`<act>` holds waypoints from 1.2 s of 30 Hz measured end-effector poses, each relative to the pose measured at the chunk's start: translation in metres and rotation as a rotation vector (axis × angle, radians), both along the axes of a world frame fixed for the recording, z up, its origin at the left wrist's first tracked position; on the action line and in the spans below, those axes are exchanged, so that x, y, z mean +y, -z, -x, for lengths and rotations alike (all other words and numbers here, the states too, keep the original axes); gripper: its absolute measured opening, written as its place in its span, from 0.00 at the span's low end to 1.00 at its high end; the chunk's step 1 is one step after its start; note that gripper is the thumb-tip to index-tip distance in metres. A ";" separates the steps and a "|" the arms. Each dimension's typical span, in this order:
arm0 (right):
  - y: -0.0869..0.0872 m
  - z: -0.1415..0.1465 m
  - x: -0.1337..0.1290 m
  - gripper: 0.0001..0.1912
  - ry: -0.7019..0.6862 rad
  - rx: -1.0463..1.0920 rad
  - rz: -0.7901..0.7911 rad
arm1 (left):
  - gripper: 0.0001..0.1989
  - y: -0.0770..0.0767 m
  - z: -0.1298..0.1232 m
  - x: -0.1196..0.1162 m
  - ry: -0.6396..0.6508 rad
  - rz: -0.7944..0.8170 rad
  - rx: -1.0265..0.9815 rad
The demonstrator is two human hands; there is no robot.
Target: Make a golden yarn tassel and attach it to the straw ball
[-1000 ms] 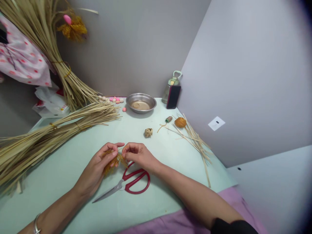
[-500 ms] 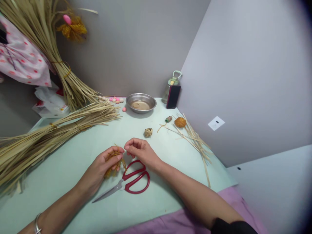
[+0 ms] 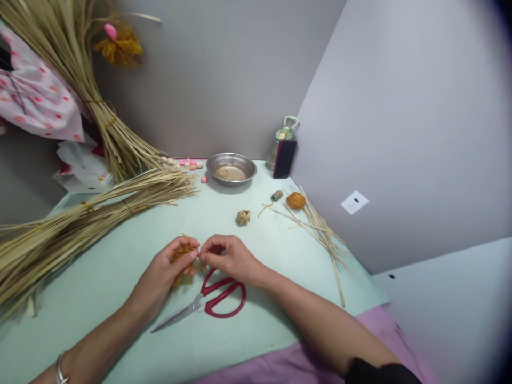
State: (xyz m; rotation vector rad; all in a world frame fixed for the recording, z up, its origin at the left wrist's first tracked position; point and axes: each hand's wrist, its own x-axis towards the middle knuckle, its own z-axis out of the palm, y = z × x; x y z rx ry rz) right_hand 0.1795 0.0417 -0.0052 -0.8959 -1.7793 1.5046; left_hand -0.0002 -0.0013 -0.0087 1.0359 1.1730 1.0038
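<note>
My left hand (image 3: 163, 272) is closed round a loose bundle of golden-brown, straw-like strands (image 3: 183, 255), which stick out above and below the fingers. Right against its fingertips, my right hand (image 3: 230, 258) is in a pinch on a golden-brown strand (image 3: 203, 264) at the bundle's right side; most of that strand is hidden by the fingers. Under the hands lie red-handled scissors (image 3: 224, 300), blades pointing to the lower left. The right hand covers part of the upper handle loop. Beyond the hands sits a small speckled, egg-like piece (image 3: 244, 217).
Bundled pale straw (image 3: 120, 205) covers the left of the table. At the back are a metal bowl (image 3: 232, 181) with liquid, pink and cream beads (image 3: 192, 164), a bottle (image 3: 272, 154) and a phone (image 3: 285, 160). On the right lie an orange-brown ball (image 3: 296, 200), a small spool-like piece (image 3: 277, 196) and loose straws (image 3: 326, 234).
My right hand has moved down and slightly left, bringing its pinch to the strands beside my left fingertips. My left hand has shifted slightly left with the bundle.
</note>
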 end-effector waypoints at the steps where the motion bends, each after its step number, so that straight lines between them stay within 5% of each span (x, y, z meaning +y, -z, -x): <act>1: -0.001 0.000 0.000 0.04 0.005 0.004 -0.006 | 0.09 0.001 0.000 0.000 0.004 -0.002 0.004; 13: -0.005 0.000 0.002 0.03 0.088 0.055 0.036 | 0.09 0.003 0.002 0.000 0.105 0.020 0.026; 21: -0.003 0.001 0.010 0.15 0.056 0.251 0.279 | 0.06 -0.004 0.001 0.002 0.024 0.042 -0.102; 36: -0.007 0.000 0.010 0.12 0.047 0.290 0.353 | 0.10 0.001 0.001 0.003 0.043 0.051 -0.090</act>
